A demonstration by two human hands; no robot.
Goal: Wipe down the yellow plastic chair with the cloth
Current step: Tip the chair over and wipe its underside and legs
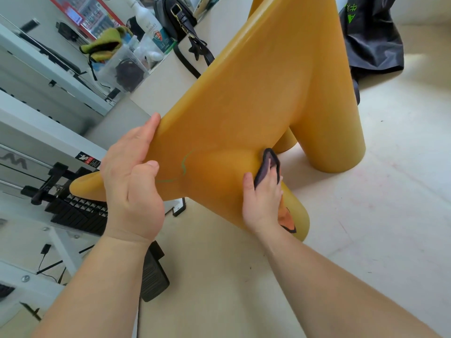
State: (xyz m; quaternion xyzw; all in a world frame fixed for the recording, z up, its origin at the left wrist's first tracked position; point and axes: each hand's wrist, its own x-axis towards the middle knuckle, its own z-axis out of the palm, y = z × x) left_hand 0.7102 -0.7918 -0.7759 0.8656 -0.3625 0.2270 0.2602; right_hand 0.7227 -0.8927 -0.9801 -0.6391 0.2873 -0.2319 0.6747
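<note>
On the pale floor, the yellow chair (244, 106) leans over, mid-wipe.
The left hand (131, 181) clamps its edge; the right hand (263, 198) presses the dark cloth (267, 164) into the leg crease. A green scribble remains; probably much is left.

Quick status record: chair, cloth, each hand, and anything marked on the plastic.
chair: yellow plastic chair, tipped, one leg on the floor
left hand: grips the chair's edge, steadying it
right hand: presses the cloth to the chair
cloth: dark, bunched under the fingers
marks: green line near the left thumb
</note>
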